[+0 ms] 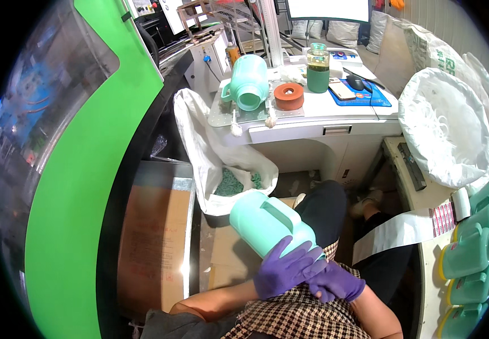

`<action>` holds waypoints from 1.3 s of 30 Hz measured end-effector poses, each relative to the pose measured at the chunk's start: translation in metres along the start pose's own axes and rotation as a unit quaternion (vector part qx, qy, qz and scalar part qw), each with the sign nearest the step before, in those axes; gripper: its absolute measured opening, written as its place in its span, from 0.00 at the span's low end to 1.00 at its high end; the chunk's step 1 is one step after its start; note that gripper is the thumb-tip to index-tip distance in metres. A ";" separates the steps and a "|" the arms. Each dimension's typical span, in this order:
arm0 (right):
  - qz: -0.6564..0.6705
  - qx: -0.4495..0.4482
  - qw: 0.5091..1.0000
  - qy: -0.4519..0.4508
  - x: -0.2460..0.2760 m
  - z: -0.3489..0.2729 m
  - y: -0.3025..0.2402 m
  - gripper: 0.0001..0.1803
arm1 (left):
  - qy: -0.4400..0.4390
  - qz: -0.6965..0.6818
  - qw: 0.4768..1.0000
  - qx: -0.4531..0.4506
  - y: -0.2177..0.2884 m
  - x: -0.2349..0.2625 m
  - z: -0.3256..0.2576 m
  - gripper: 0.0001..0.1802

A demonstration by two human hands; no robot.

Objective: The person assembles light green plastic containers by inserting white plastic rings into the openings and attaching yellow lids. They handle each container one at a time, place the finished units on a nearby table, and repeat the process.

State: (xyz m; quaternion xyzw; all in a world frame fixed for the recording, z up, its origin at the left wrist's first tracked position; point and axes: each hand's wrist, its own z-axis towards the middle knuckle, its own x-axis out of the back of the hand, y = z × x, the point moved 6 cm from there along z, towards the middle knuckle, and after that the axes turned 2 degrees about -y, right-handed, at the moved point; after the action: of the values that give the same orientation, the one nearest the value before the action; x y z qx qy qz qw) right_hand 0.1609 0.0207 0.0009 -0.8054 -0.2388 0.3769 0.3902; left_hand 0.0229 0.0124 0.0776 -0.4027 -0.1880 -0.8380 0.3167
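Observation:
A mint-green plastic jug (264, 221) with a moulded handle lies tilted across my lap. My left hand (283, 266), in a purple glove, wraps around its near end. My right hand (336, 281), also in a purple glove, presses against the same end just beside the left one. Both hands grip the jug. A second mint-green jug (248, 82) lies on its side on the white work stand (335, 107) ahead, its mouth facing me.
A white sack (199, 135) holding green scraps hangs below the stand. An orange ring (288, 96), a glass jar (318, 68) and a computer mouse (356, 82) sit on the stand. A large green machine (80, 169) fills the left. Rows of green jugs (476, 248) and a strip of labels (403, 229) are at right.

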 end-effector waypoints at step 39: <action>-0.396 0.344 0.847 0.084 -0.060 -0.061 -0.130 0.29 | 0.143 -0.015 0.963 0.228 -0.100 0.036 -0.069 0.39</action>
State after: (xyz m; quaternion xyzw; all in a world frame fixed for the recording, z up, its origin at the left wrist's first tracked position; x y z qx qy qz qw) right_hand 0.1615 0.0282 0.1563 -0.4856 -0.3590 0.1794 0.7766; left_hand -0.1010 0.0320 0.0584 -0.1924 -0.3329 -0.8266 0.4110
